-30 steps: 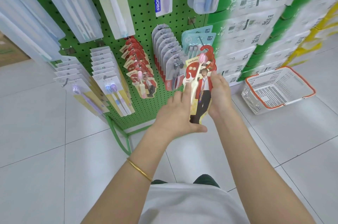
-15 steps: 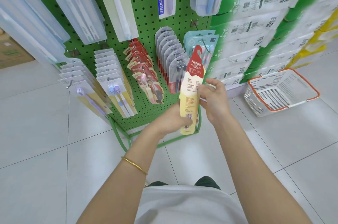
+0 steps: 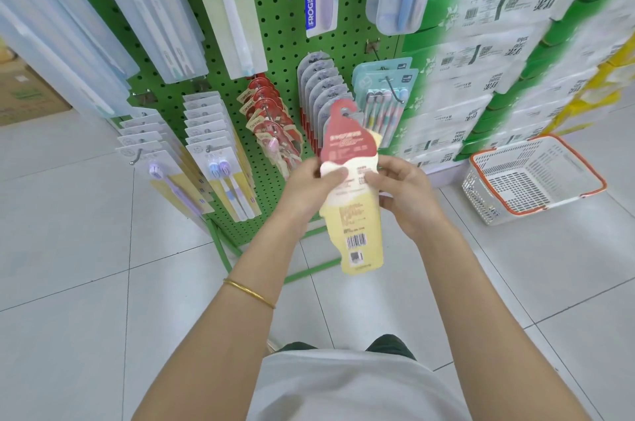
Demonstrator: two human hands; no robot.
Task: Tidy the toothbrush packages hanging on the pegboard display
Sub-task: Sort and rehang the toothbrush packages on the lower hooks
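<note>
I hold a red and cream toothbrush package (image 3: 354, 214) upright in front of the green pegboard (image 3: 275, 25), its printed back with barcode facing me. My left hand (image 3: 309, 190) pinches its left edge with thumb on the card. My right hand (image 3: 405, 193) pinches its right edge. A row of matching red packages (image 3: 271, 118) hangs on a peg just left of the held one. Grey packages (image 3: 319, 87) and teal multi-brush packs (image 3: 385, 94) hang behind it. White-carded toothbrush packs (image 3: 213, 145) hang further left.
Stacked green and white tissue packs (image 3: 498, 59) stand right of the pegboard. A white plastic basket with an orange rim (image 3: 532, 176) sits on the tiled floor at right. Long clear toothbrush packs (image 3: 144, 8) hang along the top. A cardboard box (image 3: 27, 94) is at far left.
The package was turned from its picture side to its printed back. Both hands shifted up to pinch it at mid-height, and it now hangs lower in front of the board.
</note>
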